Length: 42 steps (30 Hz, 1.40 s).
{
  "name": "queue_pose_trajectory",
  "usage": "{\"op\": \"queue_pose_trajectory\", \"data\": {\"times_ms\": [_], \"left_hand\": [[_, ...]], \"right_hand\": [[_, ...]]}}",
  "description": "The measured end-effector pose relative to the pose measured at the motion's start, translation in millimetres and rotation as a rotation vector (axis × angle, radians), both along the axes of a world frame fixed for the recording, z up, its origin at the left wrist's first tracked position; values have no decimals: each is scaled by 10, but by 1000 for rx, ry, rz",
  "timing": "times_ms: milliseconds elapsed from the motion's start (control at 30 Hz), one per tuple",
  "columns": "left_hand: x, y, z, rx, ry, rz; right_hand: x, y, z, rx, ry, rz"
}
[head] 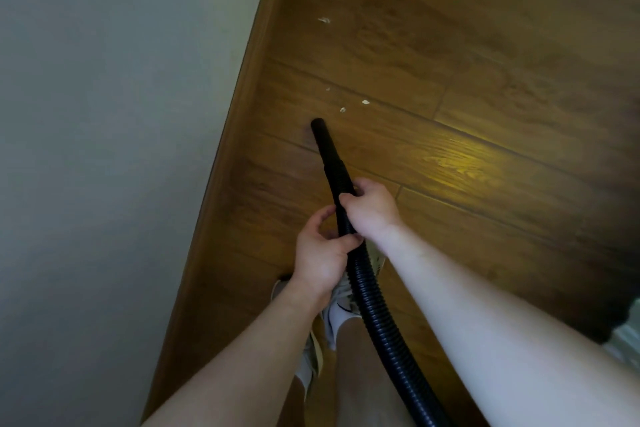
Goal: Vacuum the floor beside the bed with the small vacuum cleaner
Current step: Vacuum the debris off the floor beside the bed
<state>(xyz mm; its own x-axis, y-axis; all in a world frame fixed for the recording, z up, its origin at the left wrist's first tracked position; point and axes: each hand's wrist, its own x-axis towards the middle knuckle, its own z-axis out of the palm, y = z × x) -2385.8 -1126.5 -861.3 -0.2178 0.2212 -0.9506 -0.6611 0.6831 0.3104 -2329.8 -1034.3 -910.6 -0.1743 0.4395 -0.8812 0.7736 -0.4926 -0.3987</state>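
Gripping the black vacuum hose (375,305) with both hands, a person stands on the brown wood floor (485,184) next to a pale wall (104,114). The right hand (372,210) is curled tight round the hose nearer the tip, and the left hand (322,255) is curled round it just behind, so the two hands almost touch. The smooth black tip (320,135) points at the floor close to the wall, and small white scraps (365,102) lie just past it, with more farther away.

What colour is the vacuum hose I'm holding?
Black: the ribbed vacuum hose and its smooth nozzle, seen clearly in the head view.
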Motion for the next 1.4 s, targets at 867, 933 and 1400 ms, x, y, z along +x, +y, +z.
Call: {"op": "queue_pose_trajectory", "data": {"times_ms": [867,933,1400], "left_hand": [[214,635,-105,26,21,-143],[119,609,-103,23,30,-138],[-510,712,-118,42,-10,-102]], "right_hand": [[301,605,-58,15,1,-141],[195,591,-63,8,1,-120],[-486,716,-38,19,-12,-80]]}}
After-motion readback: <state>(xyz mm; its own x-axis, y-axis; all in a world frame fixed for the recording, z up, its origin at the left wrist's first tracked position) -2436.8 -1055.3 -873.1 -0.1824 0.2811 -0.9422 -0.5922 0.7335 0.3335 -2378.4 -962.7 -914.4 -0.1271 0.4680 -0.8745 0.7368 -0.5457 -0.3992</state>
